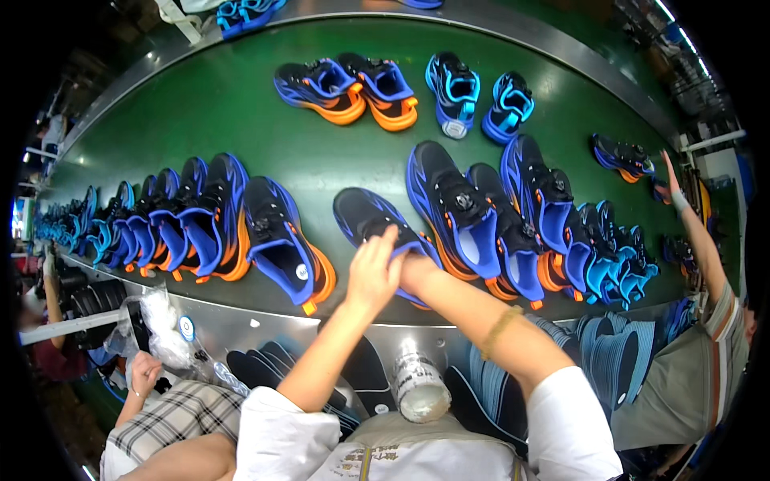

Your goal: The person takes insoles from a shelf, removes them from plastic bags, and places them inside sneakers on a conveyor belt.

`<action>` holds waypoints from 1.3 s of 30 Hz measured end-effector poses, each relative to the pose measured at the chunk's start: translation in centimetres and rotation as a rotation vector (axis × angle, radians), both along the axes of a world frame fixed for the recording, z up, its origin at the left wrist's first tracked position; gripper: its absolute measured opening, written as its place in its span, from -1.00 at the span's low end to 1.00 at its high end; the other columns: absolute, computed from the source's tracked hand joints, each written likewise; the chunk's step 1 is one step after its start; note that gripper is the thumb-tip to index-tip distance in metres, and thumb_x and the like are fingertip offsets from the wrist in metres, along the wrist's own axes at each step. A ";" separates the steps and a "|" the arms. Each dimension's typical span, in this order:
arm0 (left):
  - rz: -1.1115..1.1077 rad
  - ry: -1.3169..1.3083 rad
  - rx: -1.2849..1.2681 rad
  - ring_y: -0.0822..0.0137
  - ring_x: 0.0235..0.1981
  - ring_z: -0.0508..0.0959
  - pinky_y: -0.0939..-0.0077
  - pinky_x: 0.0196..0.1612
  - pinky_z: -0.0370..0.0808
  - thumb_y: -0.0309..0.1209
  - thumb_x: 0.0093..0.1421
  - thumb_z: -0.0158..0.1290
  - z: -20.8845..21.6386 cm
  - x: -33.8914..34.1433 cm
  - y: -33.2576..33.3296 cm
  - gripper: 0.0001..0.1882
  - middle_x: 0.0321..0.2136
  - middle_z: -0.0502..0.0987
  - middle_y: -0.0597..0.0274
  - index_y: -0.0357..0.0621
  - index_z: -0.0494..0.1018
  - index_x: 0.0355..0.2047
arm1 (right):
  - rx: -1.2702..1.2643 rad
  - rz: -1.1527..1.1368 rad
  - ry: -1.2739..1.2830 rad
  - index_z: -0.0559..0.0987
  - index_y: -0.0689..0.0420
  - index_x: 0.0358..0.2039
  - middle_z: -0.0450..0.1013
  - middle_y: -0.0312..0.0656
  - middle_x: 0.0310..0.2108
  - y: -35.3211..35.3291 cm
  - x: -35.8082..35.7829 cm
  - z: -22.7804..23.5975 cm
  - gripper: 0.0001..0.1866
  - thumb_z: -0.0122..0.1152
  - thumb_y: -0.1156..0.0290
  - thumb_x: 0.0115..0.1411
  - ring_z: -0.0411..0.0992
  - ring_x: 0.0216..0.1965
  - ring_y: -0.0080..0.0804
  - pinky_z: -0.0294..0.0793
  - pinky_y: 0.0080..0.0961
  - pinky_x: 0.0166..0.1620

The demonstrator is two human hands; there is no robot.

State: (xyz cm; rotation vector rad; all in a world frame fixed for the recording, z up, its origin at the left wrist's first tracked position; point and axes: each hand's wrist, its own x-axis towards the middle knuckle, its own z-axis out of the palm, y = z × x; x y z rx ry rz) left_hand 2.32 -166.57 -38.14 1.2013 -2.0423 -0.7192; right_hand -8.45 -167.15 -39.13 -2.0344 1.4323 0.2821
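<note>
Both hands meet on one shoe point(377, 228) lying on belt point(241, 104): left hand point(374, 272) pinches its opening, right hand point(413, 268) reaches inside, grip hidden.

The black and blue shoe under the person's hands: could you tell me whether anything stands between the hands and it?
Nothing visible does. The left hand already rests on the shoe at its opening, and the right hand appears tucked inside it, on the green belt. The neighbouring shoes lie beside it, not over it.
</note>
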 end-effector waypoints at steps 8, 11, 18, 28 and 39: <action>-0.044 -0.042 -0.159 0.09 -0.50 0.34 0.33 -0.40 0.33 -0.53 -0.12 0.07 -1.1 -0.2 0.1 -0.49 -0.52 0.32 0.06 -0.32 0.30 -0.08 | 0.168 0.068 0.121 0.34 0.29 -0.04 0.28 0.10 -0.02 -2.4 1.1 -2.0 -0.51 -0.11 0.27 0.04 0.24 0.04 -0.18 0.11 -0.33 0.11; -0.084 -0.071 -0.183 0.09 -0.50 0.35 0.33 -0.40 0.33 -0.54 -0.12 0.06 -0.9 -0.1 0.5 -0.48 -0.51 0.33 0.06 -0.34 0.29 -0.07 | 0.189 0.108 0.149 0.34 0.28 -0.03 0.26 0.08 0.00 -2.3 1.1 -2.2 -0.49 -0.12 0.23 0.05 0.22 0.06 -0.19 0.07 -0.33 0.13; -0.005 -0.070 -0.141 0.02 -0.43 0.40 0.30 -0.34 0.37 -0.55 -0.06 0.05 -0.7 -0.6 0.4 -0.52 -0.44 0.38 0.01 -0.35 0.27 -0.07 | 0.249 0.228 0.213 0.34 0.25 0.00 0.23 0.03 0.05 -1.7 0.1 -0.9 -0.44 -0.14 0.15 0.05 0.17 0.11 -0.23 -0.02 -0.33 0.18; 0.051 0.016 0.166 -0.02 -0.24 0.49 0.33 -0.22 0.42 -0.37 0.05 0.08 0.0 -0.5 -0.5 -0.58 -0.27 0.46 -0.09 -0.26 0.26 -0.11 | 0.374 0.230 0.340 0.26 0.35 0.04 0.23 0.10 0.04 3.8 -1.3 6.5 -0.30 -0.22 0.01 0.05 0.11 0.16 -0.23 -0.23 -0.23 0.24; 0.254 -0.431 -0.518 0.13 -0.11 0.36 0.14 -0.11 0.28 -0.33 0.01 0.05 7.5 1.4 -5.5 -0.60 -0.24 0.40 0.08 -0.11 0.35 -0.10 | -0.274 0.054 0.156 0.41 0.02 -0.15 0.29 -0.16 -0.18 28.2 -8.2 19.4 -0.55 0.14 0.34 -0.15 0.26 -0.20 -0.24 0.22 -0.25 -0.10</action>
